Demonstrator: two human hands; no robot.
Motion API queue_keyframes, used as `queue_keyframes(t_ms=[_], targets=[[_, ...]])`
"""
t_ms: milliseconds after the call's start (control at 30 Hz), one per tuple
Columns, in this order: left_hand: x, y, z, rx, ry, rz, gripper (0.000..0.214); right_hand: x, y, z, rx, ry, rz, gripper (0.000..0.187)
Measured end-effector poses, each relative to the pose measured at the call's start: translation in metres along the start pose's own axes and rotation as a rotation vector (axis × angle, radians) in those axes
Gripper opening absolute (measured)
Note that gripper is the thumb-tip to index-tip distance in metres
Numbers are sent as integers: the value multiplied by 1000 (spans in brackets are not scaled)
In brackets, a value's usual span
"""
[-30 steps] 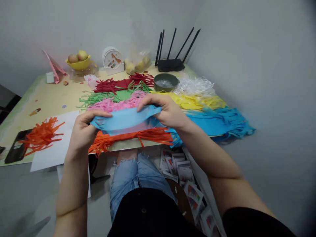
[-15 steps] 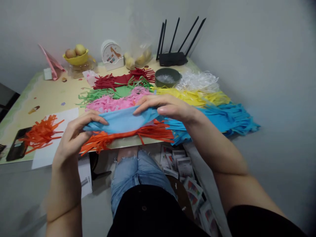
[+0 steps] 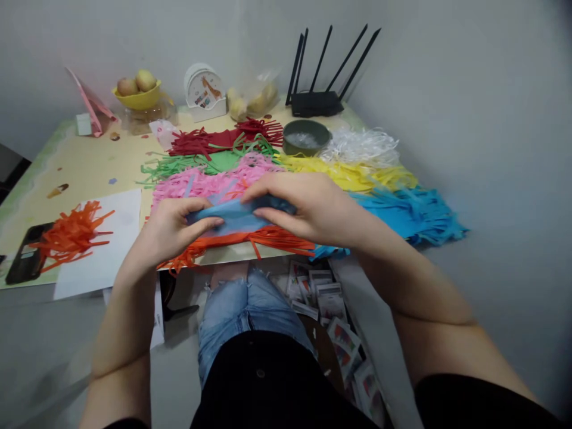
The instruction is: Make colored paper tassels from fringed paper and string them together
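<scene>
Between my two hands, above the table's front edge, is a folded piece of light blue fringed tissue paper (image 3: 235, 215). My left hand (image 3: 176, 229) pinches its left end between thumb and fingers. The right end is gripped by my right hand (image 3: 299, 205), thumb below and fingers on top. Orange fringed paper (image 3: 241, 240) lies just beneath. Behind it are pink fringed paper (image 3: 183, 183), green fringed paper (image 3: 218, 162) and dark red fringed paper (image 3: 205, 143). Yellow fringed paper (image 3: 353, 173) and a blue fringed pile (image 3: 411, 214) lie to the right.
On the left, an orange tassel bunch (image 3: 78, 232) overlaps a white sheet (image 3: 105, 262) and a phone (image 3: 24, 262). At the back stand a yellow fruit bowl (image 3: 138, 100), a router (image 3: 315, 103) and a green bowl (image 3: 306, 136). White strips (image 3: 361, 146) lie beside the wall.
Both hands have come closer together, and the light blue paper between them is now gathered narrower. My left hand has moved right and its thumb now presses on the paper.
</scene>
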State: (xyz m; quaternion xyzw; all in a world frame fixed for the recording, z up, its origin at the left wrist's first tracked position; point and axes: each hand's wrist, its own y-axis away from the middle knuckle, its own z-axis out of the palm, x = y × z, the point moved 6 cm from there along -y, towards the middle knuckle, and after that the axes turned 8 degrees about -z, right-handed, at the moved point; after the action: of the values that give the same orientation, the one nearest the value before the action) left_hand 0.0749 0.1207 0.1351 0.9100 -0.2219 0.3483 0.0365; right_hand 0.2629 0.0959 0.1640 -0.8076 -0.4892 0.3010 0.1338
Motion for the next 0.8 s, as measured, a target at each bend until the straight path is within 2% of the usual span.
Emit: queue_keyframes(t_ms=[100,200,267,333,433,567,667,733,800], targets=[[2,-2,-2,-7,15,-51,28,12,-5,1,-71,-5,91,35],[6,0,-7,-1,14,-77,30,25,-11,9,-138,-21,152,16],[5,3,-13,47,38,-92,31,31,-11,14,-125,-63,177,16],[-1,9,-17,101,106,-124,28,34,-7,16,-48,-137,202,17],[-21,22,-17,165,304,-219,16,36,4,19,128,-268,246,13],[-46,37,-10,277,543,-275,20,39,20,28,341,-412,276,13],[-51,42,-6,306,594,-230,12,39,26,37,370,-534,264,16],[-47,42,-4,280,625,-168,6,38,28,39,362,-596,230,22],[-42,43,-4,255,638,-107,10,37,28,38,359,-608,209,23]])
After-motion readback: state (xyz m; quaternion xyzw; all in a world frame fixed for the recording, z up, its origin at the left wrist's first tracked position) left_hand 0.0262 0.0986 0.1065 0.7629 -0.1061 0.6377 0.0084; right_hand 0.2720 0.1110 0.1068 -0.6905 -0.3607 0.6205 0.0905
